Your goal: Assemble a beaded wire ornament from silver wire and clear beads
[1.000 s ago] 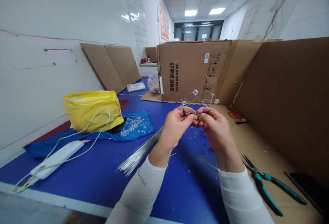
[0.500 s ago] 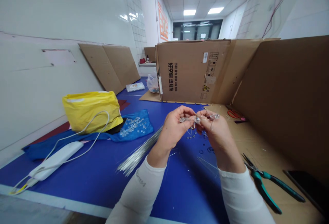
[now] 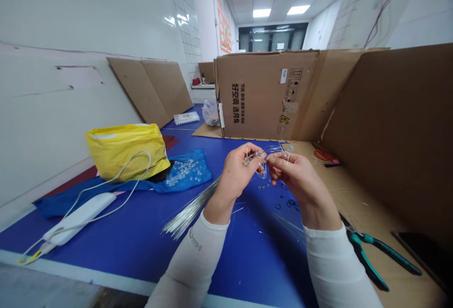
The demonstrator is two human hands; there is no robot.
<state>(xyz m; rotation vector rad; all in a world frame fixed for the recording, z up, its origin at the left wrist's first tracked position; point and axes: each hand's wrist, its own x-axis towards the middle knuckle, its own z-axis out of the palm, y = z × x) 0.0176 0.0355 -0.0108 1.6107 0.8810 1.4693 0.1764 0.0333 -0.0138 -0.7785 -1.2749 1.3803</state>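
Over the middle of the blue table, my left hand (image 3: 238,171) pinches a piece of thin wire strung with clear beads (image 3: 258,154). Close beside it, my right hand (image 3: 295,173) is closed at the fingertips on the same beaded wire, and loops of wire stick up above its thumb. The exact grip point between the fingertips is too small to make out. Under the hands lie a few small beaded pieces (image 3: 264,187) and dark rings (image 3: 291,204). By my left forearm rests a bundle of straight silvery wires (image 3: 189,213).
Clear beads (image 3: 184,171) lie on a blue cloth beside a yellow bag (image 3: 127,152). A white power strip (image 3: 83,218) with its cable is at the left. Green-handled pliers (image 3: 368,251) and red scissors (image 3: 322,154) lie on cardboard at the right. A cardboard box (image 3: 262,95) stands behind.
My right fingertips have shifted slightly along the beaded wire, and the piece has turned, with its wire loops now standing above my right thumb. My left hand keeps its pinch.
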